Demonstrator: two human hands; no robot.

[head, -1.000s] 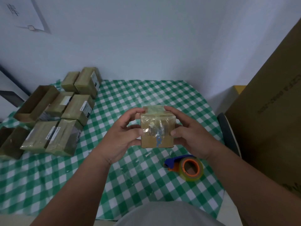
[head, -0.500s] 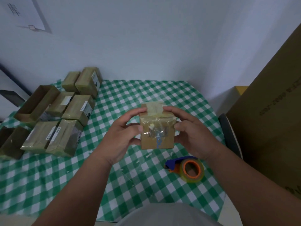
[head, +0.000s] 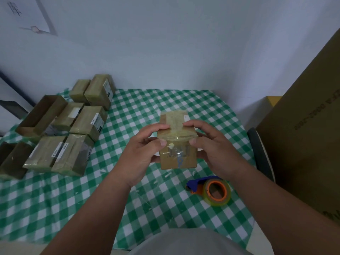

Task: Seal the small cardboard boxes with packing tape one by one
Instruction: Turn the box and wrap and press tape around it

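Along the counter's [head: 55, 199] left edge sits the cluster of taped boxes [head: 86, 122], with an open box [head: 41, 115] at its far side; we judge these to be mostly finished, so the work is well along.

Moving right, our left hand [head: 141, 153] grips the small cardboard box [head: 176, 142] from its left side, thumb curled onto the near face just below the top edge, fingers [head: 158, 127] bent over the top. The box is held up off the counter, above its middle and a little toward the right edge. Our right hand [head: 215, 150] mirrors this on the right side, thumb on the near face, fingers pressing on the top.

The step in hand looks like smoothing tape down over the top edge. To do it well, we should run both thumbs outward from the centre along the fold, pressing the wrinkled film flat onto the near face while the fingers steady the top.

The box's long axis runs away from us toward the counter's far edge; its taped top faces up, tipped slightly toward us.

The tape roll [head: 215, 192] lies near the counter's right edge, close to the near corner, apart from both hands.
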